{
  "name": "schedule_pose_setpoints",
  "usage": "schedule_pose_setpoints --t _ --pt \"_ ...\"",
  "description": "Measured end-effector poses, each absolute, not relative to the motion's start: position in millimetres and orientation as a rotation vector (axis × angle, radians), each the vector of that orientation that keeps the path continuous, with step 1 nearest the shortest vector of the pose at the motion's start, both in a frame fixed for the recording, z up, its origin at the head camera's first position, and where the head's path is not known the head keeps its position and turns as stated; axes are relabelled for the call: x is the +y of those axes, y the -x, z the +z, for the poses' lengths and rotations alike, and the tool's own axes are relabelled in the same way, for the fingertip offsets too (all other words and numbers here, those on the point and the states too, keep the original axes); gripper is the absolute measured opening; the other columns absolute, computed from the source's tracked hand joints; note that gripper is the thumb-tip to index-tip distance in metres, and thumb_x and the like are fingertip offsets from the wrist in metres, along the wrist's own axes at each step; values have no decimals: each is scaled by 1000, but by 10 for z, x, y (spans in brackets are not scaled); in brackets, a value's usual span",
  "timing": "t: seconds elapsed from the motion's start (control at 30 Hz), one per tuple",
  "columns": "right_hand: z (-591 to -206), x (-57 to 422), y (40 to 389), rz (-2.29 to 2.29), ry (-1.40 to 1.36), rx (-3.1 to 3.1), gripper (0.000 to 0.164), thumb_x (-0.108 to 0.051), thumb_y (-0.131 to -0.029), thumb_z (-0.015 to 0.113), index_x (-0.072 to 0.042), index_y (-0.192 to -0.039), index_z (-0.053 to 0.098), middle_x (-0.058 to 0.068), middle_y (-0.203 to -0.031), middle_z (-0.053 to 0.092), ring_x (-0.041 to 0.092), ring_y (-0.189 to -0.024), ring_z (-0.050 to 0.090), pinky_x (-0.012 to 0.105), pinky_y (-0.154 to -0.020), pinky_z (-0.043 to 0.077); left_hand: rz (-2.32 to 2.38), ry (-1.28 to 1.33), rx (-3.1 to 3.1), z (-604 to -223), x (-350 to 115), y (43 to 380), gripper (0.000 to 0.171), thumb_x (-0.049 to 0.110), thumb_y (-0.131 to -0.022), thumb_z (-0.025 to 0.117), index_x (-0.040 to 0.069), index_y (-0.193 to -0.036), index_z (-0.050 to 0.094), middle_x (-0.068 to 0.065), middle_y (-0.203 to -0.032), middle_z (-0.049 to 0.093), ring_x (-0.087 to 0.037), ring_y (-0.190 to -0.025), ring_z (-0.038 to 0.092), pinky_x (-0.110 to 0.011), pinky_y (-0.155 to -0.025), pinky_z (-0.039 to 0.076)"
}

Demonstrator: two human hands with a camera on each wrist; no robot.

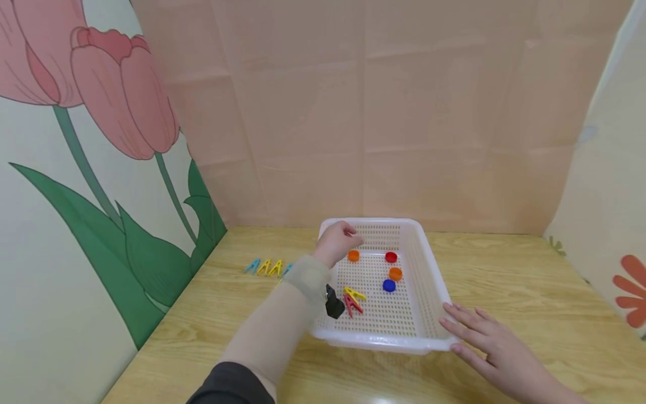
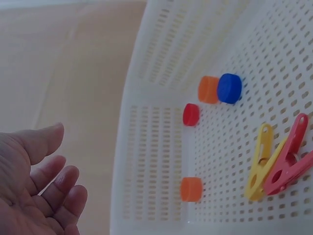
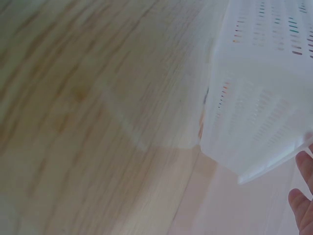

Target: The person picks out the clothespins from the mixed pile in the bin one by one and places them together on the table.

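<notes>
A white perforated plastic basket (image 1: 429,269) stands on the table. My left hand (image 1: 337,242) is over its far left part, with the fingers loosely bent; in the left wrist view, nothing lies between thumb and fingers. Inside the basket are a yellow clothespin (image 1: 355,293) and a red clothespin (image 1: 353,304), touching each other. Farther in lie an orange cap (image 1: 353,256), a red cap (image 1: 391,257), a second orange cap (image 1: 396,274) and a blue cap (image 1: 389,285). At the front right corner, my right hand (image 1: 492,348) touches the rim with extended fingers.
Left of the basket, a row of blue and yellow clothespins (image 1: 264,267) lies on the wooden table (image 1: 202,348), partly hidden by the left forearm. A pinkish sheet (image 1: 363,123) hangs behind the table. A dark device (image 1: 333,303) sits on the left wrist.
</notes>
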State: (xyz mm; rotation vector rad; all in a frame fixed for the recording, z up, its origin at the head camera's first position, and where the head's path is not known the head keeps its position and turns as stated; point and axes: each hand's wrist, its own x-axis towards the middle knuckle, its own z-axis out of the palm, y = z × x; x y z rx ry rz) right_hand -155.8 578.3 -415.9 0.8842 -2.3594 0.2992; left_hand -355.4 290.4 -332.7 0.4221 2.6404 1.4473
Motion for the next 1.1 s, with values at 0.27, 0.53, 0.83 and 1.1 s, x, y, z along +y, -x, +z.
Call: schedule_pose_setpoints --t 0.27,0.53,0.83,1.1 --pt "-4152 5779 1563 298 -891 -2359 44 -37 -93 61 -16 -131 61 8 -140 52 4 -139 29 22 -114 10 1299 -352 2661 -3584 3054 3629 26 32 -86 73 14 -100 61 2 -92 60 -17 -84 56 -34 -77 49" --pt "-4155 5793 1582 312 -893 -2362 44 -38 -94 60 -15 -130 62 7 -140 52 6 -139 29 22 -114 10 1044 -316 2694 -3730 3123 3679 24 29 -82 77 14 -90 61 1 -87 59 -19 -82 55 -35 -74 47" --pt "-4149 5801 1575 309 -883 -2366 44 -39 -94 60 -15 -130 62 7 -140 52 6 -139 30 22 -114 9 446 -421 2815 -3788 3177 3672 31 29 -79 79 12 -103 70 1 -107 65 -15 -92 59 -33 -90 45" --pt "-4138 5794 1572 304 -881 -2366 44 -39 -94 60 -16 -131 61 7 -140 52 7 -139 31 22 -114 9 112 -385 2794 -3781 3253 3555 13 29 -83 75 17 -88 72 2 -100 67 -16 -92 56 -50 -104 28"
